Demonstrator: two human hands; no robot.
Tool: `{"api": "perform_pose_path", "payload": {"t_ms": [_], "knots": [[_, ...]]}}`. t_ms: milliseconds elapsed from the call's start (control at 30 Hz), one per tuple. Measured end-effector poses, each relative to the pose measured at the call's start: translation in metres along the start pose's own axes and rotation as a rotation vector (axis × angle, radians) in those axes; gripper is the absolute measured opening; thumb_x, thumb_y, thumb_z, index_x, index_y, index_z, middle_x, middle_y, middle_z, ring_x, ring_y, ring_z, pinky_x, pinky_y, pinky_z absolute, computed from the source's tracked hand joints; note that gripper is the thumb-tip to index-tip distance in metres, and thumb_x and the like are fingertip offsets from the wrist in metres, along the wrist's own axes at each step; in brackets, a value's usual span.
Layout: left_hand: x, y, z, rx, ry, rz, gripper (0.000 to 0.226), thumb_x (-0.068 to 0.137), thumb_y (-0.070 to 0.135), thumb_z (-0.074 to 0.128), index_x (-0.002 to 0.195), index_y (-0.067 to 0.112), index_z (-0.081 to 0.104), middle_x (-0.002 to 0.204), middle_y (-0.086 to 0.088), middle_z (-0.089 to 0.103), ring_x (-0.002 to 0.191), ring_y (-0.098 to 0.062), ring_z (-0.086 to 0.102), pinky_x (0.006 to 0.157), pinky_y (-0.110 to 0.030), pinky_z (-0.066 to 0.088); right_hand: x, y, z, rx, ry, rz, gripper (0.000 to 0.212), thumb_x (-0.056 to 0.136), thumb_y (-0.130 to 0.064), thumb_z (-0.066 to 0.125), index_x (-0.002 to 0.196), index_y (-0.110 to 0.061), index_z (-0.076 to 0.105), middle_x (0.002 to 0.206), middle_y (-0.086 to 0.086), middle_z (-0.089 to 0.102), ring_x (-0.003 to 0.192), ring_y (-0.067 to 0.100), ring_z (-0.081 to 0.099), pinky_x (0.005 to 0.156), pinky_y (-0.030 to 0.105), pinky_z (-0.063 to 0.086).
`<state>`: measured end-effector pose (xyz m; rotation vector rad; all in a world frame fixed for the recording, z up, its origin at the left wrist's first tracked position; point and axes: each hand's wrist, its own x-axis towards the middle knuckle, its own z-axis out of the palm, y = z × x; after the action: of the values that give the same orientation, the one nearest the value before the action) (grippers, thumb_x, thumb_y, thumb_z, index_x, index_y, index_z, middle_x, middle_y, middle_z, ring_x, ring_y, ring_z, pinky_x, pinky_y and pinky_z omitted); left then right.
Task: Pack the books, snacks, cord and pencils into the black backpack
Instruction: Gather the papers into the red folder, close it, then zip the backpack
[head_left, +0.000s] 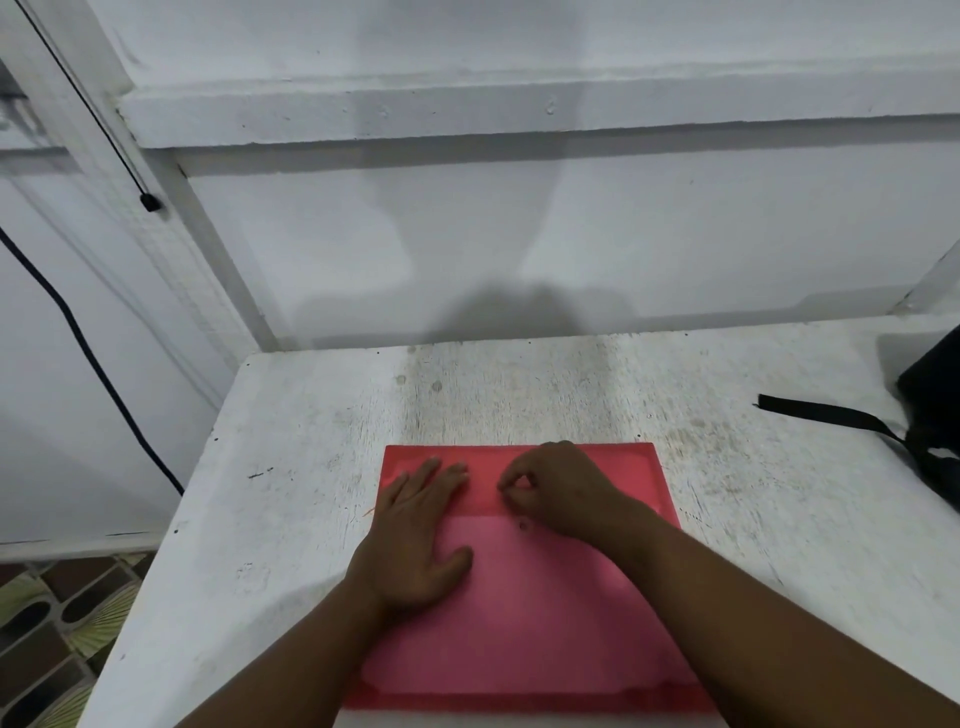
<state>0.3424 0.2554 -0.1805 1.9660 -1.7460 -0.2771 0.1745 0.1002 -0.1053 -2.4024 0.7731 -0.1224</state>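
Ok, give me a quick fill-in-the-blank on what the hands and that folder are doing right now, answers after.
1. The left hand lies flat with straight fingers on the ____ folder.
2. The right hand has its fingers ____ near the folder's flap edge.
3. The black backpack sits at the table's ____ edge, strap trailing toward the middle.
4. The folder lies on a worn ____ table.

Missing words: red; curled; right; white
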Motion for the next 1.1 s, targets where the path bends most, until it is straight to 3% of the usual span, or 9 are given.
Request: {"api": "perform_pose_path", "payload": {"t_ms": [67,233,700,900,1000,1100], "knots": [[0.0,0.001,0.0,-0.001,0.0,-0.001,0.085,0.076,0.057,0.054,0.152,0.023,0.037,0.158,0.014,0.034,0.153,-0.009,0.011,0.123,-0.039,0.007,0.007,0.001,0.0,0.034,-0.028,0.055,0.014,0.079,-0.017,0.071,0.088,-0.022,0.081,0.085,-0.009,0.075,0.069,0.001,0.059,0.071,0.021,0.048],[0.0,0.001,-0.001,-0.005,0.002,0.004,0.084,0.076,0.057,0.053,0.152,0.023,0.038,0.159,0.015,0.033,0.153,-0.006,0.008,0.123,-0.036,0.004,0.017,0.003,0.001,0.04,-0.06,0.131,0.008,0.068,-0.022,0.074,0.071,-0.027,0.079,0.067,-0.014,0.071,0.068,0.002,0.066,0.07,0.03,0.057],[-0.001,0.001,-0.002,0.025,-0.002,0.01,0.083,0.077,0.058,0.055,0.151,0.026,0.038,0.16,0.017,0.03,0.153,-0.004,0.006,0.124,-0.032,0.0,0.009,0.032,-0.014,-0.065,0.034,0.198,0.009,0.074,-0.026,0.071,0.072,-0.031,0.078,0.066,-0.02,0.065,0.072,0.001,0.062,0.071,0.028,0.054],[-0.001,0.0,-0.001,0.029,0.015,0.024,0.078,0.077,0.058,0.055,0.148,0.025,0.044,0.16,0.016,0.031,0.153,-0.007,0.01,0.123,-0.03,-0.002,-0.024,0.037,-0.007,-0.148,0.032,0.2,0.013,0.083,-0.037,0.064,0.087,-0.033,0.075,0.088,-0.018,0.072,0.084,0.002,0.063,0.078,0.027,0.052],[-0.001,-0.001,0.001,0.027,0.021,0.023,0.078,0.077,0.058,0.056,0.147,0.026,0.045,0.16,0.017,0.03,0.153,-0.006,0.009,0.123,-0.031,-0.001,-0.04,0.032,0.002,-0.268,0.011,0.127,0.026,0.092,-0.04,0.049,0.101,-0.031,0.071,0.1,-0.012,0.071,0.095,0.011,0.064,0.079,0.028,0.049],[-0.001,-0.001,0.001,0.023,0.026,0.019,0.077,0.077,0.058,0.057,0.147,0.026,0.046,0.16,0.017,0.03,0.153,-0.005,0.009,0.124,-0.034,0.003,-0.056,0.024,0.016,-0.357,0.02,0.024,0.041,0.088,-0.037,0.031,0.099,-0.023,0.068,0.101,-0.003,0.069,0.097,0.022,0.063,0.077,0.032,0.046]]}}
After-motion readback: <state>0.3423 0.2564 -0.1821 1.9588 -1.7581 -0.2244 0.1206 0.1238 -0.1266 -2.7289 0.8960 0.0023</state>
